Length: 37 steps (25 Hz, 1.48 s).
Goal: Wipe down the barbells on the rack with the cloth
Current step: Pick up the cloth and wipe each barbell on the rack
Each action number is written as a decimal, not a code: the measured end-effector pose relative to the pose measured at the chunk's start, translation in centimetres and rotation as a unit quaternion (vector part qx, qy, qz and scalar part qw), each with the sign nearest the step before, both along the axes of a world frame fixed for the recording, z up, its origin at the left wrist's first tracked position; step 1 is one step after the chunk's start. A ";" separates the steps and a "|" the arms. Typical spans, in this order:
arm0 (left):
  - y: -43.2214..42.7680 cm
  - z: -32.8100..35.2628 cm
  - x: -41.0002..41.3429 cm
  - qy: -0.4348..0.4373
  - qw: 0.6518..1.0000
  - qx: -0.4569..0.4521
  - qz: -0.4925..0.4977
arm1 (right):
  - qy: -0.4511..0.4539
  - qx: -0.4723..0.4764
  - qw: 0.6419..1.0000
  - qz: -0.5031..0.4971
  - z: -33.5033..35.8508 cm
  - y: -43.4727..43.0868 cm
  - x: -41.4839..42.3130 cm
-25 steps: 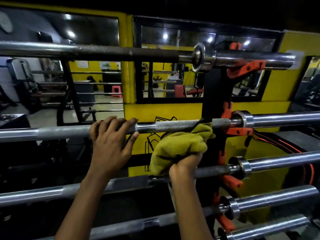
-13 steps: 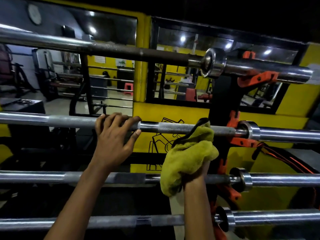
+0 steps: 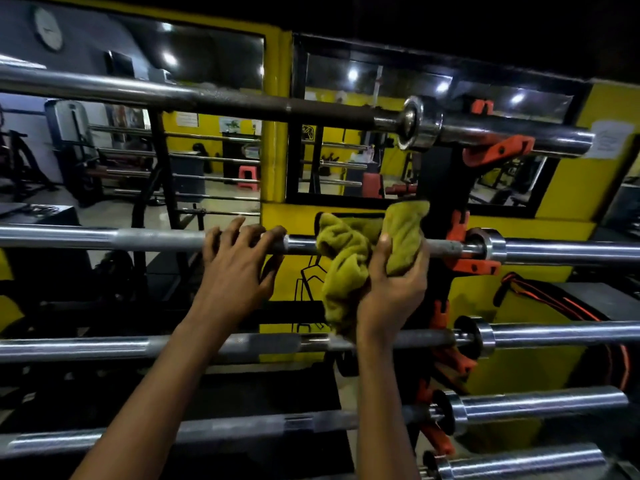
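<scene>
Yellow gym walls [image 3: 571,209] back the black steel rack [image 3: 438,181]. We have raised our olive-yellow terry cloth [image 3: 346,251] onto the second knurled chrome barbell [image 3: 156,239], near the rack's right upright. Our right hand [image 3: 391,289] clamps it there and our left hand [image 3: 239,268] curls its fingers over the bar, so wiping can start.

One cam only, head-worn, wide-angle, facing fwd and a bit down, v. close to the rack [image 3: 441,178]. Bars run 9 to 3 o'clock across the whole frame, bowed by the lens. Forearms come in from 6 o'clock. Left hand [image 3: 239,268] and right hand [image 3: 391,289] with cloth [image 3: 346,258] sit approx centre, on the 2nd bar [image 3: 104,239]. Top bar [image 3: 207,98] at 12, rack upright at 2, mirror [image 3: 207,161] behind from 9 to 1. Lowest bars cut off at 5.
</scene>
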<state>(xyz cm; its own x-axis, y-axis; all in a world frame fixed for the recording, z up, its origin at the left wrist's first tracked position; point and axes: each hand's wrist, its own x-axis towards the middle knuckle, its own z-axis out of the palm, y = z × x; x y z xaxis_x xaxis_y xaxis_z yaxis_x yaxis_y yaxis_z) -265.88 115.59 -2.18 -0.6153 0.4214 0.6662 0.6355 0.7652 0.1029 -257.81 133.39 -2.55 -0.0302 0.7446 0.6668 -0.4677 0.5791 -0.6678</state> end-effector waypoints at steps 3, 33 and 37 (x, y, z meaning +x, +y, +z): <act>-5.2 0.9 -1.6 0.006 0.998 -0.027 0.062 | -0.162 0.066 0.978 -0.113 2.3 2.6 -1.1; -16.3 2.5 -7.0 0.112 0.989 -0.091 -0.039 | -0.439 0.310 0.821 -0.193 4.3 -5.3 -5.0; -15.8 1.8 -7.4 0.120 0.991 -0.061 -0.016 | -0.518 0.323 0.771 -0.179 5.3 -7.9 -5.5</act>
<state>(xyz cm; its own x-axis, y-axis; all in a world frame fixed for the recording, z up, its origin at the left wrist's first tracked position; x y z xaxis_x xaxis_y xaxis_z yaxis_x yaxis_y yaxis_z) -273.24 99.79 -0.36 -0.4295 0.5251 0.7347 0.6549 0.7413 -0.1469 -263.35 125.47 2.73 -0.6663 0.3513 0.6578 0.3906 0.9158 -0.0933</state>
